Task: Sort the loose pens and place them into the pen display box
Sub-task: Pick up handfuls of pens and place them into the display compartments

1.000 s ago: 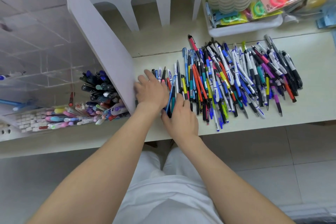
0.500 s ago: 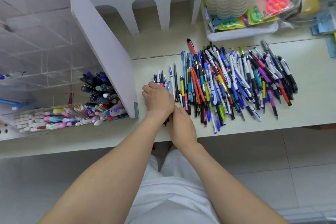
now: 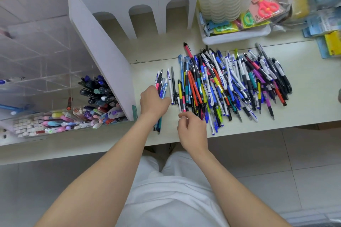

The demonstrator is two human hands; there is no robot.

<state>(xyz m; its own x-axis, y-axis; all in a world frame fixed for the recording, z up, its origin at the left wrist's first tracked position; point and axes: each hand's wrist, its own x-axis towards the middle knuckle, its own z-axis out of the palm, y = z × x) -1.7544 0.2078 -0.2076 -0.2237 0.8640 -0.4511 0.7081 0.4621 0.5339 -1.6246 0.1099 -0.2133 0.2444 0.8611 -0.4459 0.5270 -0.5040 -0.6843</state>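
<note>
Here, left grip [image 3: 154, 102] holds pens [image 3: 162, 88]; right grip [image 3: 191, 131] touches pile [image 3: 230, 83].

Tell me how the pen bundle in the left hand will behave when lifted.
Probably light and stiff: the bundle in the left hand is slim plastic pens. Their smooth round barrels lie side by side, so some may slip out or roll apart. Ends stick out unevenly past the hand, so it might splay.

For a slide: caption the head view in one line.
Left hand holds a pen bundle beside the loose pile; right hand pinches a pen.
</note>
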